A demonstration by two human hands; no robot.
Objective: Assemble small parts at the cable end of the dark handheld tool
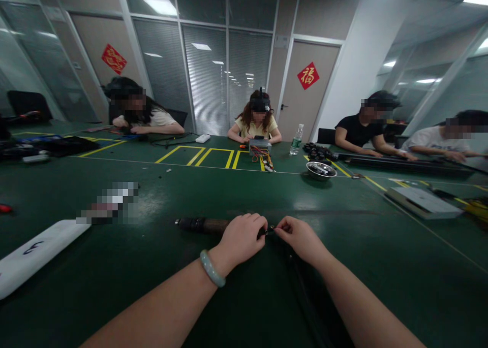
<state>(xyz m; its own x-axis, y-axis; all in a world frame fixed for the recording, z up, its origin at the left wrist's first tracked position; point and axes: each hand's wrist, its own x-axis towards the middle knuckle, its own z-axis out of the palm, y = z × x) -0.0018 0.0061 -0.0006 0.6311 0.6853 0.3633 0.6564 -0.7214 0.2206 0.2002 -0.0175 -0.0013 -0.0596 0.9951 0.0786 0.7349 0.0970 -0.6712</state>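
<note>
A dark, rod-shaped tool that looks like an electric screwdriver lies on the green table, its metal tip pointing left. My left hand, with a pale bangle at the wrist, is wrapped round the tool's right end. Just to the right, my right hand is closed, thumb and forefinger pinched together at a small dark piece beside that end. The fingers hide most of this piece. Under my right forearm a long black strip or cable runs toward the front edge.
A white power strip lies at the left. Farther off are a metal bowl, a water bottle, a grey box with coloured wires and a flat pale box. Several people sit around the far side.
</note>
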